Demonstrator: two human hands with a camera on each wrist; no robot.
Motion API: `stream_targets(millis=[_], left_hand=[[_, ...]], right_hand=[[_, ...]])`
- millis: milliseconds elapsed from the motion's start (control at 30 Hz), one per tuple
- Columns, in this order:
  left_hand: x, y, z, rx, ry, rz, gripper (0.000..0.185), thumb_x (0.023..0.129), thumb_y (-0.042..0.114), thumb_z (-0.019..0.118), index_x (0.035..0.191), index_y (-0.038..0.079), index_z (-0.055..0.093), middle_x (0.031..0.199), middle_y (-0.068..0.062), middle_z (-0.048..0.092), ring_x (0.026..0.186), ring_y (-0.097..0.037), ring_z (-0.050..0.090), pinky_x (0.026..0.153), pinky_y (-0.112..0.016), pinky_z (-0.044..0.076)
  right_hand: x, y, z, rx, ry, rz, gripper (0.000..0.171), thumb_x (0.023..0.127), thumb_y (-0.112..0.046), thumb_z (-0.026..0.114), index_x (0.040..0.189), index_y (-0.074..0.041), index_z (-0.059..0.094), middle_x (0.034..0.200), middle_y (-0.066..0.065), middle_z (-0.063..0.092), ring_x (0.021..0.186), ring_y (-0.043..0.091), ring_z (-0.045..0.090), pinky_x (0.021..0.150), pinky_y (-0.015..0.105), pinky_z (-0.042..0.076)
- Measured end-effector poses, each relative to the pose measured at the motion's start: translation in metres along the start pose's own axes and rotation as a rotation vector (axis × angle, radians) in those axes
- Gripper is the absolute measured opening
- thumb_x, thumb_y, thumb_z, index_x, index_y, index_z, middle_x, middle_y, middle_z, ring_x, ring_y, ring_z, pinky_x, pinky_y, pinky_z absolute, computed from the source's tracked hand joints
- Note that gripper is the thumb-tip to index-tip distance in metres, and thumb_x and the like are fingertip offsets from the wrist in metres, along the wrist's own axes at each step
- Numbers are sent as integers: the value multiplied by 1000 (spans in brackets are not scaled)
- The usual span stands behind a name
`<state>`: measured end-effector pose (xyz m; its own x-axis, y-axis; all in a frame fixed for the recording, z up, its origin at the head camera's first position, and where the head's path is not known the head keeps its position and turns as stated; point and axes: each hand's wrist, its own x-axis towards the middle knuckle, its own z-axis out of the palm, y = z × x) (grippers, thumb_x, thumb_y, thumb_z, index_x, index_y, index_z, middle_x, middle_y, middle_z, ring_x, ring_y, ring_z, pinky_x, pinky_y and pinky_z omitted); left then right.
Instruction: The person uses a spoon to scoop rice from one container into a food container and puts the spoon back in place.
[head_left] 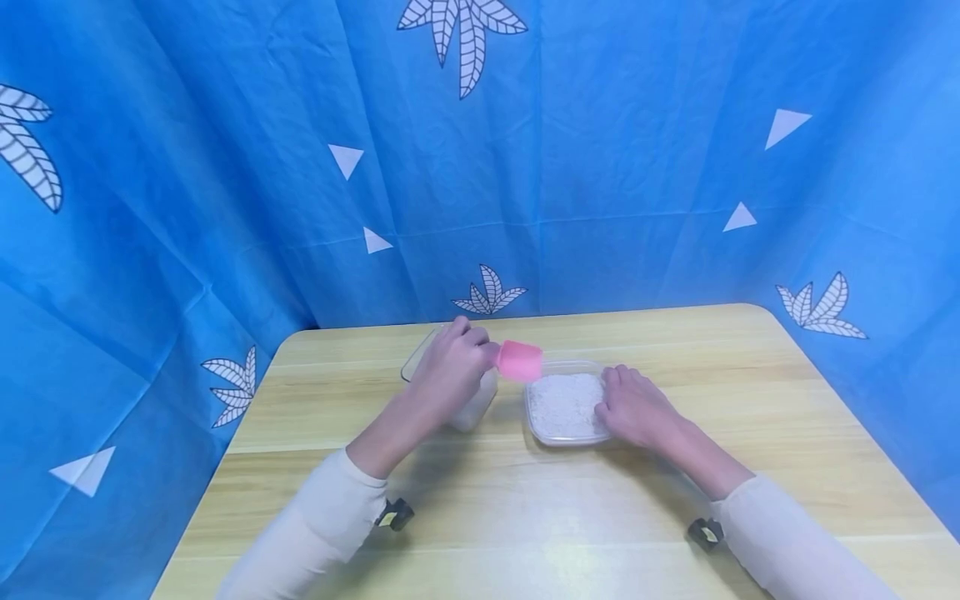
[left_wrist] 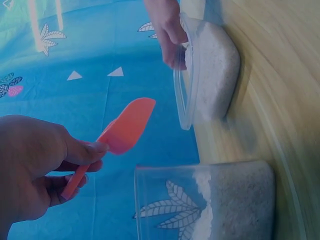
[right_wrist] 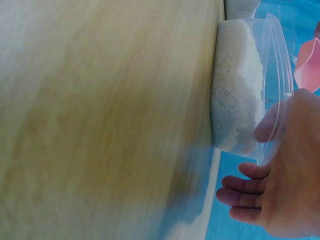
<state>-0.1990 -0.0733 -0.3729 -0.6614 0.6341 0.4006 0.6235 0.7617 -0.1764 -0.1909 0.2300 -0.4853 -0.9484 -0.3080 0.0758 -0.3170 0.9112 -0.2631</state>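
Observation:
My left hand (head_left: 459, 360) pinches the handle of a pink scoop (head_left: 520, 361) between thumb and fingers. The scoop is held in the air above and between two clear plastic containers; whether anything lies in it I cannot tell. White grains, like rice, fill much of the right container (left_wrist: 187, 107). My right hand (head_left: 637, 407) grips that container's right rim, the thumb (right_wrist: 267, 125) over the inside of the wall and the fingers outside. Partly hidden beneath my left hand in the head view, the left container (left_wrist: 150, 200) also holds white grains.
Both containers stand on a light wooden table (head_left: 525, 525), toward its far edge. A blue patterned curtain (head_left: 600, 167) hangs behind and along the sides. Small dark devices (head_left: 395, 514) are worn at both wrists.

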Motion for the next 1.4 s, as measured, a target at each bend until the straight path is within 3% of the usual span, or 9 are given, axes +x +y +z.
stream_targets(millis=[167,500,800,1400], left_hand=[[-3,-6,-4,-21,33,-30,20,86,4,80,104,13,82,101,-5,78,87,-21,55,74,-29,48],[-12,-18,-9,-39,16,-82,25,86,8,82,111,12,81,108,-8,78,91,-23,56,76,-30,48],[-22,-28,-10,-68,72,-109,24,90,11,80,114,10,80,113,-8,79,93,-26,59,80,-33,50],[-42,-49,-13,-85,73,-180,29,91,13,80,120,7,78,113,-11,78,95,-27,59,81,-33,48]], right_hand=[[-1,0,-1,4,-2,1,51,96,-21,50,130,17,49,114,27,59,103,38,57,96,55,50],[0,0,-2,2,-5,0,51,97,-22,50,130,16,49,115,26,59,104,37,57,96,56,49],[0,0,-1,-1,-4,-1,49,97,-22,50,129,15,50,114,25,59,103,37,57,96,56,49],[-1,-1,-2,5,-14,1,50,97,-22,50,130,15,49,113,24,58,101,34,56,95,54,49]])
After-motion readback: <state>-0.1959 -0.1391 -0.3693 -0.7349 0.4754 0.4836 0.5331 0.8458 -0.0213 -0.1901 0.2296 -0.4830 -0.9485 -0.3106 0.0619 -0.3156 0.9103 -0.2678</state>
